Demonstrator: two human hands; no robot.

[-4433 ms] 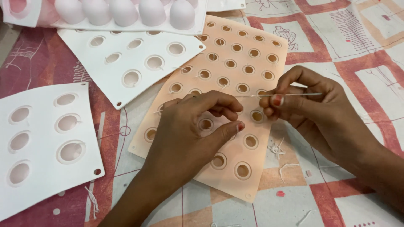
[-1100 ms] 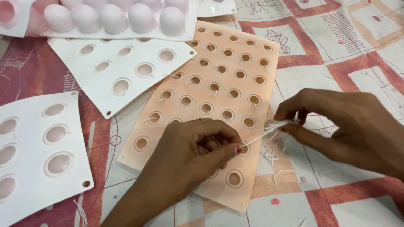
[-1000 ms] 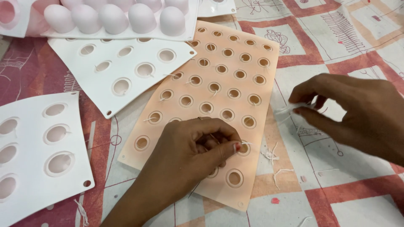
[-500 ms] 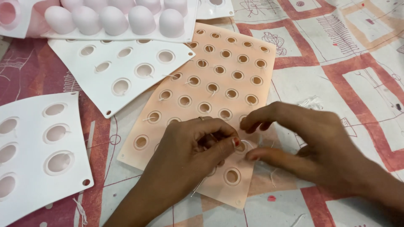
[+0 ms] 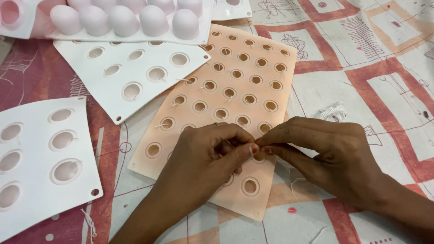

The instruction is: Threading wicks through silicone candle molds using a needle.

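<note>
Head view: a peach mould sheet (image 5: 235, 97) full of round holes is laid flat on a red-and-white patterned cloth (image 5: 379, 86), white mould sheets (image 5: 131, 74) beside it. A thin white strand is pinched between left hand (image 5: 205, 156) and right hand (image 5: 323, 151) over its lower rows.

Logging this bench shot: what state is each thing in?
Left hand: pinching a thin white thread, on the peach mould.
Right hand: fingertips meeting the left's.
Peach mould: flat, cavities up.
White moulds: flat.
Domed mould: domes up.
</note>
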